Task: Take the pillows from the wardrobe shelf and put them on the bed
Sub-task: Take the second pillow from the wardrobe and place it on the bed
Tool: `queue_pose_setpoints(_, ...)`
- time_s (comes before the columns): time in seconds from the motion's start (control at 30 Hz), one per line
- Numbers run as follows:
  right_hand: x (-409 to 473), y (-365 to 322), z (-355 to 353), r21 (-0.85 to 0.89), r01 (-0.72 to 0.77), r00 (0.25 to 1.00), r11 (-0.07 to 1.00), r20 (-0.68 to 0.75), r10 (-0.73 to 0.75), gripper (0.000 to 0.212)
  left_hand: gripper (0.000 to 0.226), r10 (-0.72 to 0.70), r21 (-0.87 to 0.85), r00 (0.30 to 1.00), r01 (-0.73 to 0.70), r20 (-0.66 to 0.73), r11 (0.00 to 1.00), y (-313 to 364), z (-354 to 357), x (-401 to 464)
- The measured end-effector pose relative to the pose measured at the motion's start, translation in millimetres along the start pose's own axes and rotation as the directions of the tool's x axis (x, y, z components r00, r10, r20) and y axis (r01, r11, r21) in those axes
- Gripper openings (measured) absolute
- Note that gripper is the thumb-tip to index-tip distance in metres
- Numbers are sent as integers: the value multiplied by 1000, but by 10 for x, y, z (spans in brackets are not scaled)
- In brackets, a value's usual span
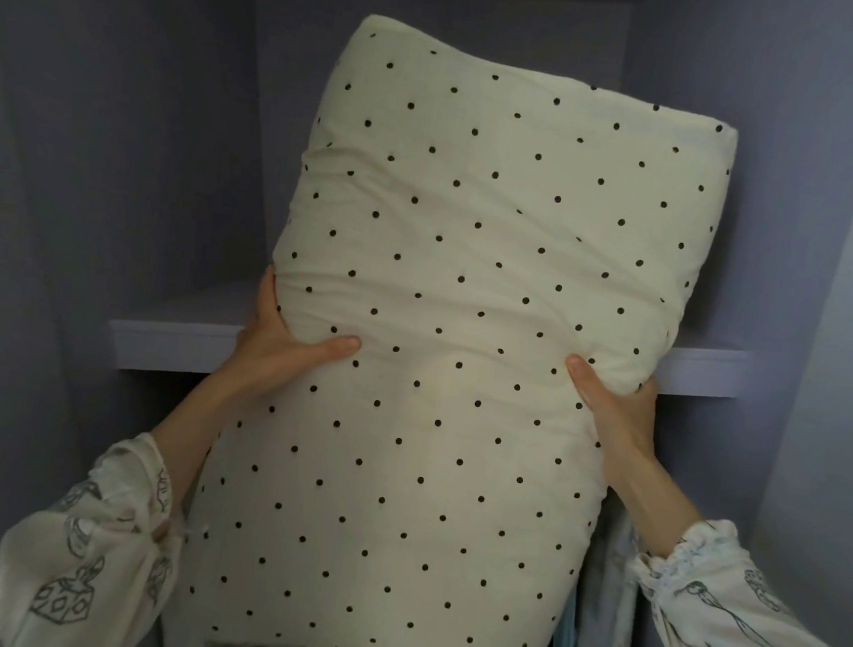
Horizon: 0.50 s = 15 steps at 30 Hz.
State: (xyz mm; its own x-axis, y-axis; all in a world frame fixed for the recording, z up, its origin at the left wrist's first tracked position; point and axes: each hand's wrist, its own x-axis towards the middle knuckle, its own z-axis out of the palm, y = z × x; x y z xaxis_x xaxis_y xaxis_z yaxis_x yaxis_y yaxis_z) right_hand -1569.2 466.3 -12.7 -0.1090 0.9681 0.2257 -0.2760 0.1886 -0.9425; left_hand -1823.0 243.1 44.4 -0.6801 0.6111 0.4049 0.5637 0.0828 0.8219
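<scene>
A large cream pillow (469,285) with small black dots fills the middle of the view, tilted lengthwise, its upper half over the wardrobe shelf (175,340) and its lower half hanging in front of the shelf edge. My left hand (283,347) grips its left side, thumb pressed into the front. On the opposite side my right hand (609,396) holds it the same way. Both arms are raised, in white patterned sleeves. No other pillow shows; the pillow hides most of the shelf behind it.
Grey wardrobe walls close in on the left (95,139) and right (832,255). Below the shelf, hanging clothes (607,597) show at the lower right of the pillow.
</scene>
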Motion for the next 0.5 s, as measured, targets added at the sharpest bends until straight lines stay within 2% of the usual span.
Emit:
queue_pose_setpoints(0.23, -183, -4, -138, 30, 61, 998, 998, 12, -62, 88, 135, 51, -69, 995, -57, -82, 996, -117, 121, -286)
queue_pose_setpoints(0.5, -612, 129, -596, -24, 54, 996, 998, 76, -52, 76, 132, -62, -129, 991, 46, -120, 991, -266, 380, -1120)
